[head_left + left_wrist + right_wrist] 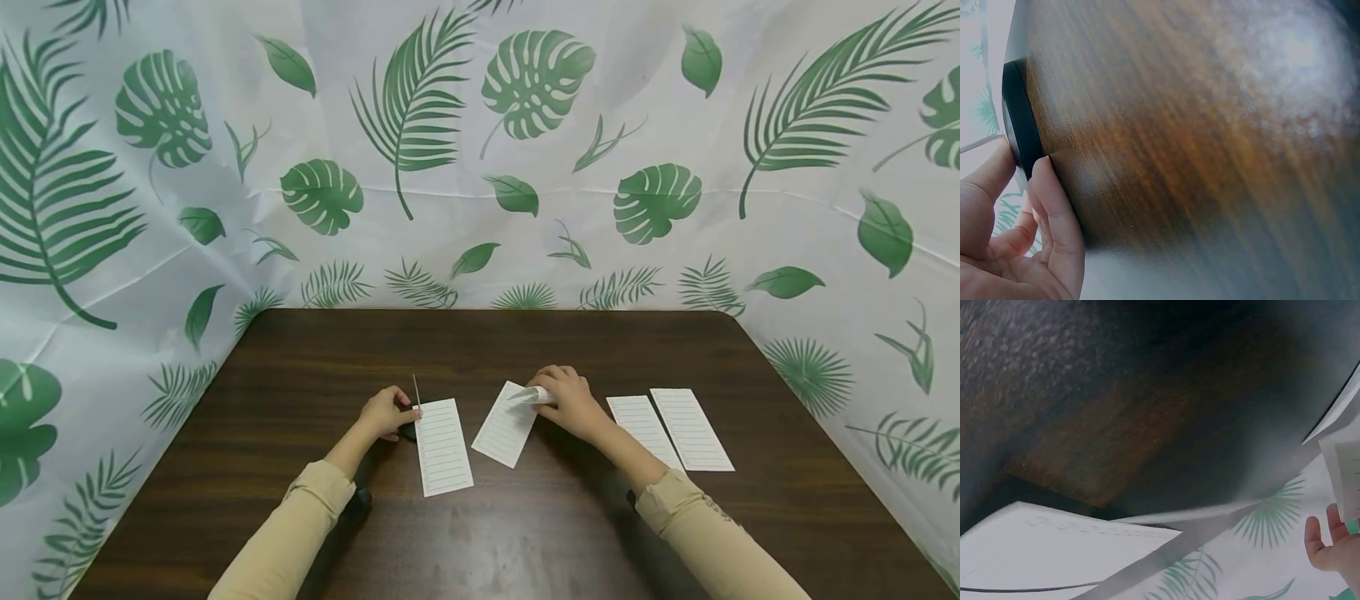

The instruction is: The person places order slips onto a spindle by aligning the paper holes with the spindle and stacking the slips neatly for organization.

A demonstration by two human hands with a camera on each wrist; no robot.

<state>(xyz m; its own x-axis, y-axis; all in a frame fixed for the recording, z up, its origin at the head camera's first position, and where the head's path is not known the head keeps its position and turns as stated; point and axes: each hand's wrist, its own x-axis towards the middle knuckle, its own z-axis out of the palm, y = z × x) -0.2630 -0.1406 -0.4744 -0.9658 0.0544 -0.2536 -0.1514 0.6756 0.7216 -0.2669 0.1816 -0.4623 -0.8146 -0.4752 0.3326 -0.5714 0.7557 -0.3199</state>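
Observation:
In the head view my left hand (386, 414) holds a black round base (408, 431) with a thin upright metal spike (416, 390). Seen from the left wrist, fingertips rest against the edge of the black base (1020, 119), and the thumb is at the foot of the spike. A lined paper slip (444, 450) lies on the table beside it. My right hand (568, 404) holds a curled paper slip (534, 395) over another lined slip (501, 429). In the right wrist view, fingers (1312, 534) show at the far right edge, next to the held paper (1329, 462).
Two more lined slips lie to the right, one nearer (637, 421) and one farther (692, 429), partly beside my right forearm. The dark wooden table (480, 533) meets a white cloth wall (450, 242) with green leaf prints at the back and sides.

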